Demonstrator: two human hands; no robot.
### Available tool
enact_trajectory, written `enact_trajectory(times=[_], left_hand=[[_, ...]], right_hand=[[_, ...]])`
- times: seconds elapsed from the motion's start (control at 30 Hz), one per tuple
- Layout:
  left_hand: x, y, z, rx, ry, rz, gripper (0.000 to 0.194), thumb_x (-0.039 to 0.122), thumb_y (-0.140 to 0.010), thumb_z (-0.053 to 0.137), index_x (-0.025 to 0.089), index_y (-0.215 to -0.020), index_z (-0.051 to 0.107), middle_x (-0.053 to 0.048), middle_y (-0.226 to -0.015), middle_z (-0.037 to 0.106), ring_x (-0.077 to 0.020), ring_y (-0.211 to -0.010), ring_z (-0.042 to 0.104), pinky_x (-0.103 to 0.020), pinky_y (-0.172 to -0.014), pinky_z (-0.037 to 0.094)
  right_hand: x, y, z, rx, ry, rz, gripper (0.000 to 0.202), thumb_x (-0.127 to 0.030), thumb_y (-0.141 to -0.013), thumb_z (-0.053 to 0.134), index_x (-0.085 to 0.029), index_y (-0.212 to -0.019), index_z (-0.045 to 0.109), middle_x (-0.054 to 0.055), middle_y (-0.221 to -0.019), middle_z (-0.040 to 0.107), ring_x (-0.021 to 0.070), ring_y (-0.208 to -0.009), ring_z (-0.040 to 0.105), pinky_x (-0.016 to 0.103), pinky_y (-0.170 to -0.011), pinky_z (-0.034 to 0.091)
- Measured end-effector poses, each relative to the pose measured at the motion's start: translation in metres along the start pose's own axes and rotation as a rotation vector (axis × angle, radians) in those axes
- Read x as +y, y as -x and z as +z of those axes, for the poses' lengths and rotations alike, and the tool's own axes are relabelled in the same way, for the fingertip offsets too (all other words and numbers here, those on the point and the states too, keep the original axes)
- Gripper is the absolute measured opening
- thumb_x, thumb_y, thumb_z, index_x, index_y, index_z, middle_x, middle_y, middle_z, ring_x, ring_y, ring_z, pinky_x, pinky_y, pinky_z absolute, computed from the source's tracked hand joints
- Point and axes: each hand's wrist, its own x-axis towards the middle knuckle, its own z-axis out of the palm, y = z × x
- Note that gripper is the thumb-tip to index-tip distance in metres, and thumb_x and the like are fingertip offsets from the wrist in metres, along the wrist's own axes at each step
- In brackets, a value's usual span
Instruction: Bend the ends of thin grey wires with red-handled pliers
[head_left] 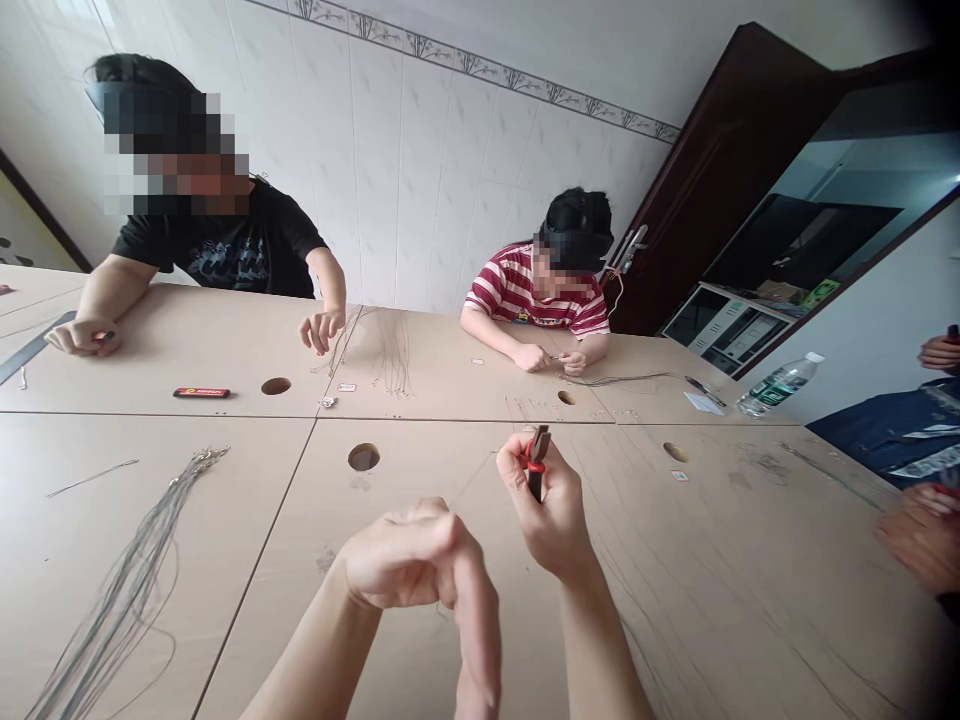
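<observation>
My right hand is closed around pliers with red and dark handles, their jaws pointing up. To its left, my left hand is bent at the wrist with its fingers curled; one long finger bends down towards the bottom of the view, close to the camera. Whatever its fingers hold is hidden. A faint thin line shows on the table between my hands, too fine to name. At the left lies a bundle of thin grey cords with metal ends, and a single short cord beside it.
Across the joined tables sit two people with small work in their hands; another person's hands are at the right edge. Also there: a red-and-black case, more cords, a water bottle, a pen and round holes.
</observation>
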Motion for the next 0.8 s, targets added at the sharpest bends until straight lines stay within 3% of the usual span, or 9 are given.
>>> enact_trajectory(times=[0.13,0.2,0.27,0.4,0.6,0.7,0.8], left_hand=[[0.025,0.000,0.022,-0.031,0.153,0.309,0.050,0.045,-0.101,0.038,0.024,-0.077,0.077,-0.005,-0.068,0.076,-0.0161,-0.054,0.071,-0.022,-0.048,0.055],[0.037,-0.002,0.027,0.146,0.169,0.452,0.049,0.038,-0.104,0.032,0.027,-0.088,0.077,-0.001,-0.094,0.079,-0.0143,-0.081,0.076,-0.020,-0.068,0.060],[0.045,-0.005,0.025,0.379,0.157,0.597,0.054,0.036,-0.106,0.024,0.026,-0.093,0.076,0.002,-0.112,0.076,-0.0125,-0.103,0.071,-0.019,-0.084,0.058],[0.050,-0.009,0.009,0.663,0.142,0.725,0.056,0.034,-0.106,0.019,0.022,-0.103,0.074,-0.001,-0.128,0.068,-0.0133,-0.123,0.060,-0.025,-0.102,0.050],[0.048,-0.014,-0.003,0.801,0.005,0.706,0.048,0.037,-0.104,0.027,0.021,-0.108,0.072,-0.003,-0.136,0.063,-0.0188,-0.130,0.053,-0.035,-0.108,0.045],[0.040,-0.018,0.002,0.782,-0.266,0.520,0.045,0.043,-0.102,0.036,0.020,-0.104,0.074,-0.007,-0.130,0.066,-0.0219,-0.126,0.055,-0.034,-0.102,0.048],[0.029,-0.020,0.009,0.743,-0.587,0.285,0.044,0.046,-0.100,0.041,0.017,-0.096,0.074,-0.009,-0.102,0.071,-0.0201,-0.097,0.063,-0.030,-0.082,0.051]], right_hand=[[-0.003,0.001,0.005,-0.039,-0.028,-0.016,0.018,-0.021,-0.097,0.047,-0.022,-0.079,0.045,-0.004,-0.073,0.044,0.0110,-0.062,0.041,0.024,-0.058,0.034],[-0.005,0.002,0.009,-0.061,-0.027,-0.047,0.016,-0.020,-0.096,0.048,-0.022,-0.080,0.046,-0.003,-0.074,0.044,0.0121,-0.065,0.043,0.025,-0.062,0.036],[-0.008,0.003,0.012,-0.093,-0.031,-0.057,0.016,-0.020,-0.096,0.049,-0.022,-0.081,0.045,-0.003,-0.074,0.044,0.0129,-0.068,0.043,0.026,-0.064,0.036],[-0.010,0.005,0.016,-0.162,-0.053,-0.038,0.017,-0.019,-0.097,0.048,-0.022,-0.080,0.043,-0.002,-0.077,0.043,0.0134,-0.071,0.044,0.027,-0.064,0.036],[-0.012,0.005,0.014,-0.167,-0.058,-0.056,0.017,-0.018,-0.097,0.047,-0.022,-0.081,0.043,-0.002,-0.078,0.042,0.0128,-0.068,0.042,0.027,-0.062,0.034],[-0.012,0.006,0.012,-0.149,-0.069,-0.055,0.016,-0.018,-0.096,0.047,-0.022,-0.081,0.043,-0.002,-0.077,0.041,0.0126,-0.067,0.042,0.027,-0.061,0.033],[-0.012,0.007,0.011,-0.125,-0.079,-0.060,0.016,-0.017,-0.097,0.047,-0.022,-0.082,0.044,-0.002,-0.078,0.043,0.0129,-0.068,0.043,0.027,-0.061,0.034]])
